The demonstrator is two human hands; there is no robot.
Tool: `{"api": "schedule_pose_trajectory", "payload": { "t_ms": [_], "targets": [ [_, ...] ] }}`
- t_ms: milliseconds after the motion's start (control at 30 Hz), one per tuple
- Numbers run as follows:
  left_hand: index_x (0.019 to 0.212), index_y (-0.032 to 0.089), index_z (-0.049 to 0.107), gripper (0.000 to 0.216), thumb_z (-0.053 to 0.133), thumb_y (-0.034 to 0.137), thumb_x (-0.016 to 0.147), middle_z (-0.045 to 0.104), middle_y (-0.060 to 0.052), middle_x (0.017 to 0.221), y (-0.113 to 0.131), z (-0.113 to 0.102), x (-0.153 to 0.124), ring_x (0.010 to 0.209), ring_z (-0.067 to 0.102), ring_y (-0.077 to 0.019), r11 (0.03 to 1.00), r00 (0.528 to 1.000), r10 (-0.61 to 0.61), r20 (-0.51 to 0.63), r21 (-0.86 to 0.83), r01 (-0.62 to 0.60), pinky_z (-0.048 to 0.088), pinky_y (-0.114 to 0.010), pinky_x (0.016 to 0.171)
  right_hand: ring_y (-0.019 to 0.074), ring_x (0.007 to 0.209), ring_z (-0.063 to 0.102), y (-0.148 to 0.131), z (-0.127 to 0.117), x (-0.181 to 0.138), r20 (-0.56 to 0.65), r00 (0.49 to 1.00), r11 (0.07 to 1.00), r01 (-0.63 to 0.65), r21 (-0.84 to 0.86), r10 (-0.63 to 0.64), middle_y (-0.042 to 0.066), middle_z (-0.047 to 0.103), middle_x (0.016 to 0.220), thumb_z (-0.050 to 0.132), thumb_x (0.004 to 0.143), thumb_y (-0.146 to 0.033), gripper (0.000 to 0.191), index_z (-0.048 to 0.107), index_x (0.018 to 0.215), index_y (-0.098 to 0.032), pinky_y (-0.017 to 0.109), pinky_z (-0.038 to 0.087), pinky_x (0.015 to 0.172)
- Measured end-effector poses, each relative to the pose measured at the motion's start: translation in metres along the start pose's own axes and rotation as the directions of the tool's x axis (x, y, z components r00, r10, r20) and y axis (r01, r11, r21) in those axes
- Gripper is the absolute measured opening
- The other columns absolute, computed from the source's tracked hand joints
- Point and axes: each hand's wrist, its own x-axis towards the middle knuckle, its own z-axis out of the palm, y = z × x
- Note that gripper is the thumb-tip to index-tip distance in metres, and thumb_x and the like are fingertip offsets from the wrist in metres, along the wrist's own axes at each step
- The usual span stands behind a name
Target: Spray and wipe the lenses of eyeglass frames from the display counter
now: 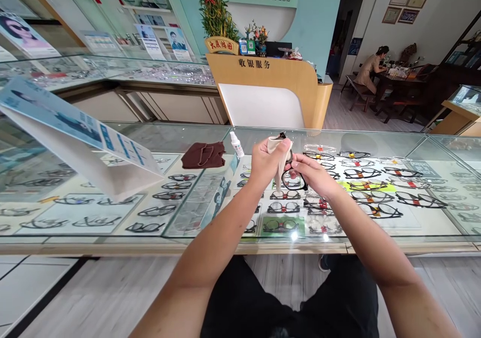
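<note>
Above the glass case (293, 248) — spectacle rows (283, 208) inside | left fingers (281, 148) pinch cloth (278, 173) | right fingers (301, 161) hold black glasses (294, 180)

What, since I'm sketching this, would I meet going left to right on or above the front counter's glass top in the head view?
Folded display card, brown fabric item, white bottle, left hand with beige cloth, right hand with black-framed glasses.

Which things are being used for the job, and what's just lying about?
In the job:
black-framed glasses, in the right grip
pale cloth, in the left grip
perhaps white bottle, untouched

Just lying about:
maroon fabric bundle
folded sign
other glasses on display
</note>
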Motion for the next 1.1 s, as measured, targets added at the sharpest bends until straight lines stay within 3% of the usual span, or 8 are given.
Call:
{"api": "schedule_pose_trajectory", "payload": {
  "t_ms": [167, 300, 500, 600, 700, 800, 900, 1100],
  "targets": [
    [0.063, 0.018, 0.062, 0.067, 0.083, 0.081, 0.069, 0.063, 0.0, 0.052, -0.007, -0.001, 0.004, 0.042, 0.054, -0.0091, 0.996, 0.994, 0.084, -0.065, 0.036, -0.082, 0.04, -0.021, 0.039, 0.0132, 0.077, 0.051, -0.003, 0.001, 0.0, -0.007, 1.0, 1.0, -0.024, 0.015, 0.024, 0.0, 0.068, 0.095, 0.078, 0.083, -0.049, 0.029, 0.068, 0.086, -0.022, 0.031, 0.041, 0.08],
    [0.069, 0.018, 0.067, 0.065, 0.077, 0.082, 0.077, 0.068, -0.002, 0.056, -0.01, -0.001, 0.007, 0.048, 0.061, -0.0133, 0.993, 0.993, 0.108, -0.043, 0.061, -0.105, 0.048, -0.024, 0.046, 0.0137, 0.075, 0.048, -0.01, -0.001, 0.0, -0.077, 0.997, 1.0, -0.016, -0.007, 0.015, 0.0, 0.067, 0.09, 0.079, 0.079, -0.051, 0.031, 0.065, 0.078, -0.023, 0.03, 0.042, 0.077],
    [0.095, 0.017, 0.074, 0.065, 0.077, 0.081, 0.079, 0.083, -0.011, 0.092, -0.013, -0.006, 0.011, 0.072, 0.076, -0.0222, 0.998, 0.982, 0.046, 0.184, -0.044, -0.038, 0.061, -0.03, 0.059, 0.014, 0.072, 0.045, -0.017, -0.011, 0.003, -0.187, 0.982, 0.999, 0.008, -0.039, -0.015, 0.0, 0.066, 0.083, 0.081, 0.073, -0.053, 0.033, 0.068, 0.074, -0.022, 0.03, 0.042, 0.074],
    [0.109, 0.017, 0.075, 0.064, 0.079, 0.074, 0.081, 0.083, -0.014, 0.114, -0.012, -0.01, 0.014, 0.08, 0.078, -0.0222, 0.998, 0.957, 0.041, 0.286, -0.061, -0.024, 0.062, -0.029, 0.063, 0.0137, 0.072, 0.047, -0.018, -0.014, 0.003, -0.196, 0.98, 1.0, 0.014, -0.002, -0.014, 0.001, 0.068, 0.085, 0.084, 0.071, -0.054, 0.035, 0.068, 0.075, -0.023, 0.03, 0.043, 0.074],
    [0.118, 0.018, 0.073, 0.064, 0.088, 0.065, 0.078, 0.082, -0.015, 0.122, -0.007, -0.011, 0.014, 0.086, 0.078, -0.02, 0.996, 0.942, 0.078, 0.328, -0.059, -0.062, 0.062, -0.026, 0.069, 0.0132, 0.07, 0.049, -0.019, -0.014, 0.002, -0.196, 0.98, 0.998, 0.007, 0.058, 0.005, 0.001, 0.069, 0.083, 0.089, 0.068, -0.055, 0.04, 0.068, 0.077, -0.022, 0.03, 0.044, 0.072],
    [0.115, 0.017, 0.071, 0.063, 0.096, 0.056, 0.071, 0.083, -0.015, 0.119, -0.003, -0.01, 0.012, 0.082, 0.076, -0.0168, 0.995, 0.941, 0.093, 0.326, -0.054, -0.079, 0.061, -0.025, 0.071, 0.0135, 0.069, 0.052, -0.018, -0.012, 0.002, -0.191, 0.981, 0.996, -0.024, 0.082, 0.04, 0.001, 0.068, 0.079, 0.091, 0.066, -0.059, 0.044, 0.071, 0.076, -0.021, 0.029, 0.043, 0.068],
    [0.105, 0.016, 0.071, 0.06, 0.099, 0.053, 0.066, 0.084, -0.013, 0.109, -0.001, -0.008, 0.01, 0.066, 0.072, -0.0138, 0.998, 0.952, 0.062, 0.3, -0.04, -0.053, 0.059, -0.025, 0.061, 0.0131, 0.069, 0.052, -0.015, -0.008, 0.001, -0.152, 0.988, 0.995, -0.016, 0.102, 0.031, 0.001, 0.067, 0.078, 0.093, 0.065, -0.062, 0.047, 0.075, 0.076, -0.021, 0.029, 0.042, 0.067],
    [0.081, 0.016, 0.068, 0.058, 0.101, 0.057, 0.057, 0.082, -0.006, 0.079, 0.006, -0.004, 0.003, 0.049, 0.063, -0.01, 0.998, 0.989, 0.062, 0.136, -0.023, -0.059, 0.052, -0.021, 0.048, 0.0126, 0.072, 0.05, -0.009, 0.003, 0.0, -0.039, 0.999, 0.989, -0.019, 0.148, 0.025, 0.0, 0.066, 0.081, 0.094, 0.068, -0.063, 0.048, 0.075, 0.079, -0.021, 0.03, 0.042, 0.071]
  ]
}}
